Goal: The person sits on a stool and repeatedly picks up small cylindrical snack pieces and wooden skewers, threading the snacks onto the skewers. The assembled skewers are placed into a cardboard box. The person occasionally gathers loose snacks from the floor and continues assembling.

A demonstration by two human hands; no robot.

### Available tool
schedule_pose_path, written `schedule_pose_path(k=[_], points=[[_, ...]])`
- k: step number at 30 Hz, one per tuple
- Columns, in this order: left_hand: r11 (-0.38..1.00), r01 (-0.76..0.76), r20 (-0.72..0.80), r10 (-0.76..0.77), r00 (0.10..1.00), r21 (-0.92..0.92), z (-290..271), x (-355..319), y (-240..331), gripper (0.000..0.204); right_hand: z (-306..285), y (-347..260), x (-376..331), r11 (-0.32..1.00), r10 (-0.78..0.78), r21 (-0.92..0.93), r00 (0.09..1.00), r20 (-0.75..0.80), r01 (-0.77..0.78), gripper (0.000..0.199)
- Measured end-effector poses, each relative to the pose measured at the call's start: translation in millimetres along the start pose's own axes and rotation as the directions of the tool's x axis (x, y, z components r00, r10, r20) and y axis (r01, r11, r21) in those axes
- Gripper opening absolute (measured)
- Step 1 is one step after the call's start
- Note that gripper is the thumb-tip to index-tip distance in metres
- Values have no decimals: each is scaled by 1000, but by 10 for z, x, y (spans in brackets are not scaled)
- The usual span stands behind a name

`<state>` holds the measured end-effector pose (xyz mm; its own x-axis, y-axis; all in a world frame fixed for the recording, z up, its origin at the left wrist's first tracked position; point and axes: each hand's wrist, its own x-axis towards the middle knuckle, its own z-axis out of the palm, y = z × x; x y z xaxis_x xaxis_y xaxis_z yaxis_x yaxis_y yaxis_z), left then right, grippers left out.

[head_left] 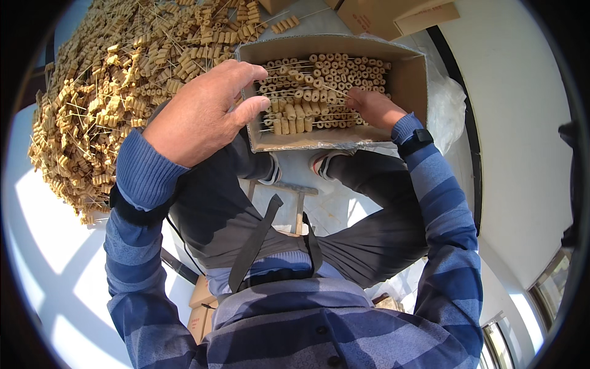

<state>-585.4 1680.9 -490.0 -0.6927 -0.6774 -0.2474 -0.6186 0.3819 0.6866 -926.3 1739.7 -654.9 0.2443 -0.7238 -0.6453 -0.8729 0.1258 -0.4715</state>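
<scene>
Head view: left hand [206, 106] spread at the carton's [408, 83] nine o'clock, right hand [376, 109] pinching a skewer [318, 83] at three. Packing, apparently; next calls for levelling it.

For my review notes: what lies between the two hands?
The head view shows skewered tan rolls in the cardboard box between left hand and right hand.

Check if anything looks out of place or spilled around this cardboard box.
One stray skewer of tan pieces lies past the far side of the cardboard box, at the edge of the big heap. It looks odd because it sits somewhat apart from the rest.
</scene>
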Motion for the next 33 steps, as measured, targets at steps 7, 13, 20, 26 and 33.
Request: schedule_pose_path(k=[7, 13, 20, 26, 33], points=[[969, 33, 178, -78, 981, 244, 288, 315, 14, 38, 222, 56, 69, 964, -188, -227, 962, -200, 142, 17], [957, 67, 190, -125, 974, 283, 351, 382, -38, 38, 159, -16, 82, 979, 5, -205, 1000, -25, -10, 21], [956, 72, 213, -137, 968, 285, 378, 384, -81, 40, 81, -117, 36, 957, 1, -289, 996, 85, 24, 26], [965, 85, 205, -138, 969, 250, 393, 373, -99, 40, -72, -99, 5, 960, 24, -278, 984, 174, 25, 28], [962, 56, 213, -115, 970, 266, 417, 403, -120, 41, 143, -140, 42, 937, 87, -348, 987, 134, -35, 29]])
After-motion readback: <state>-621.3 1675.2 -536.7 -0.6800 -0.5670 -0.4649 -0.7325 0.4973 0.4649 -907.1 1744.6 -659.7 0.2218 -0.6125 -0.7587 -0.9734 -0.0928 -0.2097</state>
